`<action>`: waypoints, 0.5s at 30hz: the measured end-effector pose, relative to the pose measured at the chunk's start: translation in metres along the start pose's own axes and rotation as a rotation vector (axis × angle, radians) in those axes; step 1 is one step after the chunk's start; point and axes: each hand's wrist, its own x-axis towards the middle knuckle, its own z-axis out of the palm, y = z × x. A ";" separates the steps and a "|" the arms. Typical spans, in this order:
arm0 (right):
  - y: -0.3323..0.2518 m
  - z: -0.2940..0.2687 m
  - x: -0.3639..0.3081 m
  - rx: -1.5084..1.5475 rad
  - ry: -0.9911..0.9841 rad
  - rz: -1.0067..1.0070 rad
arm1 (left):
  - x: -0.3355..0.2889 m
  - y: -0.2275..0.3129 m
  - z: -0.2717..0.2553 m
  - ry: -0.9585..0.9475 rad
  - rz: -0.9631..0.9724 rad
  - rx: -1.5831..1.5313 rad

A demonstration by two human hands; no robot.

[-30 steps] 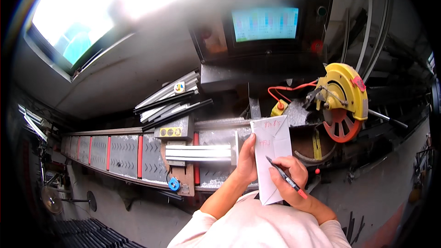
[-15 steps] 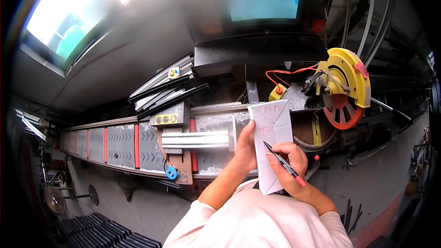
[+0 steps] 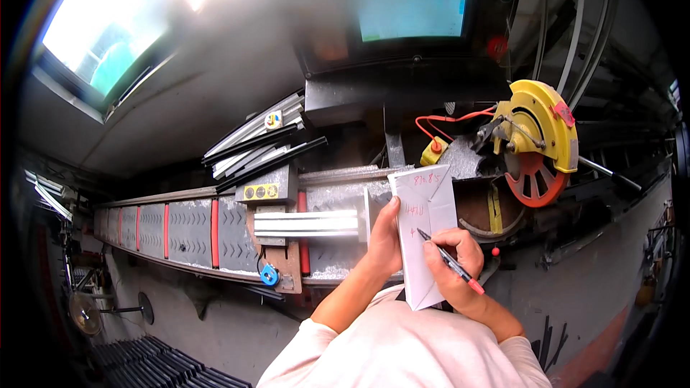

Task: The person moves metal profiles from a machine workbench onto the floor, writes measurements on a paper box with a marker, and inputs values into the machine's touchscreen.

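Observation:
A white folded paper pad point(image 3: 424, 273) with red handwriting is upright in front of my chest. My left hand point(image 3: 386, 233) grips its left edge, thumb on the front face; the other fingers are hidden behind it. In my right hand point(image 3: 460, 255) is a black marker pen point(image 3: 454, 266) with a red end, its tip touching the paper below the written lines. Just left of the pad, a silver aluminium profile point(image 3: 309, 223) lies across the bench beside a fence block point(image 3: 267, 188) with yellow labels.
A yellow-guarded cutting saw point(image 3: 540, 126) with a red-orange disc stands to the right. Behind is a control box with a lit screen point(image 3: 413, 11). Metal strips point(image 3: 262, 140) are piled at the back; a blue tape measure point(image 3: 269, 274) hangs at the bench's front edge. Black bars point(image 3: 165, 363) lie lower left.
The marker tip has moved slightly, and a new red mark shows below the earlier writing. The pad sits slightly lower in view. Both hands keep their hold.

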 end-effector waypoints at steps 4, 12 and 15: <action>0.003 -0.004 -0.002 -0.044 -0.034 -0.040 | -0.002 0.000 0.000 0.022 -0.018 0.007; 0.001 -0.005 -0.003 -0.043 -0.020 -0.041 | -0.002 0.000 0.015 0.136 -0.005 0.139; 0.001 -0.004 -0.006 -0.003 -0.038 -0.044 | -0.004 0.001 0.008 0.081 0.006 0.115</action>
